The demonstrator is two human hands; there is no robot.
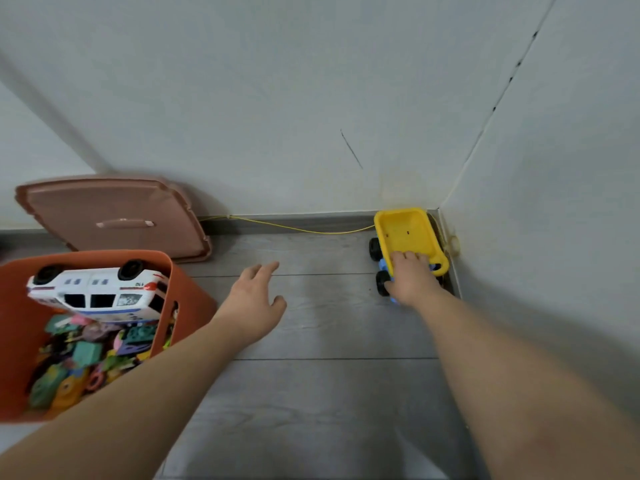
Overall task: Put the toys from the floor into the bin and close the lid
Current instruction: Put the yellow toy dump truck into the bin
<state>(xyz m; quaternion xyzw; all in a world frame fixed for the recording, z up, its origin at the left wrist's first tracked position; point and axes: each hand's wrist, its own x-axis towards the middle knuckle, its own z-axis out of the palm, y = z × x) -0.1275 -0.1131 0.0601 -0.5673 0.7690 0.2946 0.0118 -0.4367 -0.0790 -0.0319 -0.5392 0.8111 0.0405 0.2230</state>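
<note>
In the corner, our right hand (pixel 412 275) clamped the truck (pixel 405 237) for the bin (pixel 194 292); left hand (pixel 254 299) hovered apart, empty.

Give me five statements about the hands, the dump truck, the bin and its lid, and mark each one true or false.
1. The right hand is on the near edge of the yellow dump truck. True.
2. The left hand holds a toy. False: it is open and empty, above the floor.
3. The lid is closed on the orange bin. False: it leans against the wall behind the open bin.
4. A white toy van lies on top of the small toys inside the bin. True.
5. The dump truck stands in the middle of the floor. False: it sits in the corner where two walls meet.
</note>
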